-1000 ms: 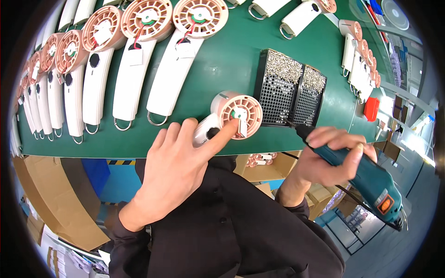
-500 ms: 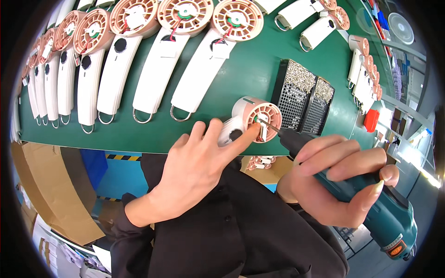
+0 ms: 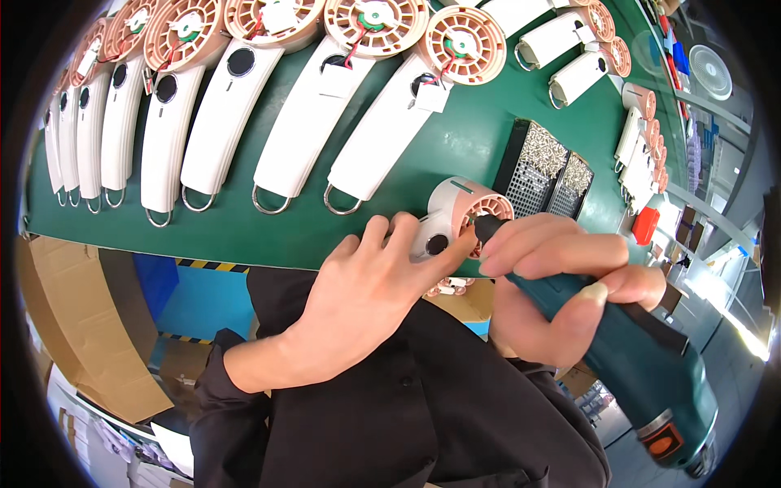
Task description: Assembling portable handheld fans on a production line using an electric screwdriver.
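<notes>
At the front edge of the green table lies a handheld fan body (image 3: 450,200), with a white handle and a round, slotted pink head. My left hand (image 3: 346,305) is closed over its handle, and the index finger presses at the rim of the head. In my right hand (image 3: 561,281) is a dark teal electric screwdriver (image 3: 643,358), fingers wrapped round its barrel. The black nose of the screwdriver points down into the slotted head. Its bit tip is hidden by the nose and my fingers.
Behind the fan body stands a black perforated tray (image 3: 521,167) heaped with small screws. Several similar white and pink units (image 3: 390,134) lie in a row across the left and back. A red box (image 3: 645,226) sits at the right. A cardboard box (image 3: 89,317) stands below the table's left.
The screwdriver and my right hand have come closer to the slotted head, its nose now down against it. The table's contents have shifted in view. My left hand keeps its hold on the fan body.
</notes>
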`<state>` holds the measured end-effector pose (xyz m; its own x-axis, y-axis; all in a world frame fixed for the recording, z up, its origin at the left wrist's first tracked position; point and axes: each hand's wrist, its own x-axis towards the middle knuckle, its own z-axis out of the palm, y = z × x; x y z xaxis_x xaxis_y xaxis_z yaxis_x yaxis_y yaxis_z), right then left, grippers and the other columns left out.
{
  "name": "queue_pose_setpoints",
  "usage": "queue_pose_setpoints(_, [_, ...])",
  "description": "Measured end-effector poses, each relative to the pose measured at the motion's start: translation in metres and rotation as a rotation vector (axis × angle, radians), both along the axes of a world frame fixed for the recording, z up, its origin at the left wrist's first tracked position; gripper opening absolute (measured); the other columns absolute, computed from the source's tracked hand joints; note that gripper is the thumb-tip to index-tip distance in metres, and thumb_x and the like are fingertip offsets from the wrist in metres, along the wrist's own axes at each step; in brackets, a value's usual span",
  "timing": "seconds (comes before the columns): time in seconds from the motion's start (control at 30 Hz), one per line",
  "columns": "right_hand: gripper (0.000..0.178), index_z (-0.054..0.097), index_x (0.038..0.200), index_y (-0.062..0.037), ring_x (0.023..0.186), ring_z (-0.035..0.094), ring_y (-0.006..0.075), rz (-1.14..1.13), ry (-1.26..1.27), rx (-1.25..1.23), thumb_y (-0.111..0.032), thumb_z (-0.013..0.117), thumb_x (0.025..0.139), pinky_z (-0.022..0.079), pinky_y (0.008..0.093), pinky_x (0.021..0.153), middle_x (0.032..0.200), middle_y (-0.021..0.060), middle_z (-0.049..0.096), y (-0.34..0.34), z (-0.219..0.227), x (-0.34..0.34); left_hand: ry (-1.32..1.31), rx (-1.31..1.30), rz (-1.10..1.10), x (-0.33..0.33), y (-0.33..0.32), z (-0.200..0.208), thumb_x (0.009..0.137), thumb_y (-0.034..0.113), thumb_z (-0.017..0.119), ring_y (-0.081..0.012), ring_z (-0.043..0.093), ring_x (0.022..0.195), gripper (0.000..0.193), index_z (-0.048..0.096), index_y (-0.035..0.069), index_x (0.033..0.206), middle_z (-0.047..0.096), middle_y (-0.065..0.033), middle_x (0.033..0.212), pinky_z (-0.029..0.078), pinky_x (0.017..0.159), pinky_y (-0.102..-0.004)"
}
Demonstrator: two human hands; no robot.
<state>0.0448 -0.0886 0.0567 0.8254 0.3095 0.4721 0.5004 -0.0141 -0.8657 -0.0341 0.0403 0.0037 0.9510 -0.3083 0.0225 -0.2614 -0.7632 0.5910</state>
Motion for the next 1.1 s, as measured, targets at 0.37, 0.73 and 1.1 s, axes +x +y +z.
queue_pose_setpoints(0.37, [0.022, 0.034, 0.108, -0.0078, 0.045, 0.051, 0.0269, 0.018, 0.060, 0.095, -0.010, 0.046, 0.090, 0.048, 0.0421, 0.043, 0.070, 0.0136, 0.050, -0.002, 0.002, -0.004, -0.006, -0.006, 0.000, -0.002, 0.001, -0.001, 0.073, 0.007, 0.060, -0.0195, 0.047, 0.067, 0.066, 0.049, 0.026, 0.135, 0.040, -0.0071, 0.083, 0.044, 0.053, -0.0275])
queue_pose_setpoints(0.73, [0.018, 0.037, 0.102, -0.0022, 0.033, 0.043, 0.0211, -0.670, -0.093, 0.246, -0.010, 0.045, 0.088, 0.042, 0.0339, 0.033, 0.056, 0.0108, 0.045, -0.107, 0.001, 0.017, 0.068, 0.039, 0.013, 0.004, -0.007, 0.008, 0.075, 0.001, 0.060, -0.0224, 0.049, 0.067, 0.066, 0.050, 0.026, 0.135, 0.041, -0.0080, 0.084, 0.048, 0.060, -0.0333])
queue_pose_setpoints(1.1, [0.020, 0.036, 0.089, 0.0011, 0.034, 0.044, 0.0192, -0.892, -0.087, 0.180, -0.011, 0.051, 0.087, 0.044, 0.0329, 0.035, 0.052, 0.0091, 0.043, -0.139, -0.014, 0.013, 0.100, 0.024, 0.069, 0.010, -0.017, 0.010, 0.072, -0.002, 0.063, -0.0271, 0.054, 0.080, 0.068, 0.052, 0.026, 0.134, 0.044, -0.0103, 0.094, 0.049, 0.063, -0.0379])
